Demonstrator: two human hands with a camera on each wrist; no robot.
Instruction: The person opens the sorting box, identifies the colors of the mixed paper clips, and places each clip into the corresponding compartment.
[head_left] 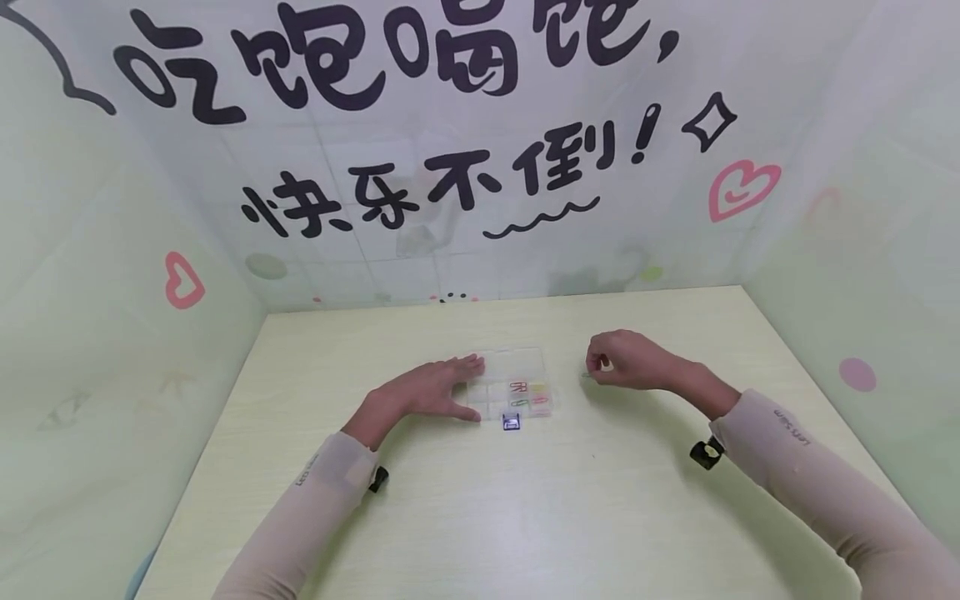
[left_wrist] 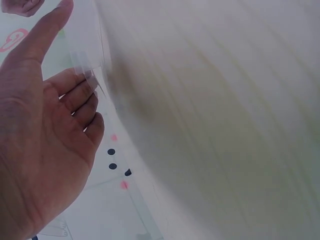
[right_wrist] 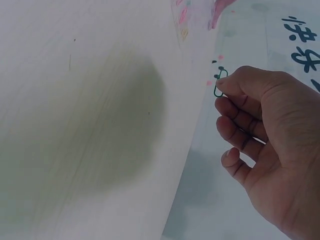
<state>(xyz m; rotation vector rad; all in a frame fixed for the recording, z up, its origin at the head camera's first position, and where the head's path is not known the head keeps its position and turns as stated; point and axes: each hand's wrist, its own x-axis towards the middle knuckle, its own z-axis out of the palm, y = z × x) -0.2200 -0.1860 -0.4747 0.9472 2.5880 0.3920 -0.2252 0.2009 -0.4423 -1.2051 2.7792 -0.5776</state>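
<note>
A clear plastic compartment box (head_left: 477, 392) lies on the table with its transparent lid (head_left: 517, 362) folded back. Red paper clips (head_left: 518, 387), green paper clips (head_left: 519, 403), pink ones (head_left: 539, 401) and something yellow (head_left: 537, 387) sit in its right-hand compartments. My left hand (head_left: 431, 388) rests at the box's left side, fingers extended toward the back and thumb at the front corner. To the right of the box, my right hand (head_left: 630, 360) pinches a green paper clip (right_wrist: 216, 91) between thumb and forefinger, above the table.
A small blue-marked piece (head_left: 511, 422) is at the box's front edge. Pale wood-look tabletop (head_left: 480, 508) surrounds the box. Printed curtains (head_left: 420, 267) stand along the table's back and sides.
</note>
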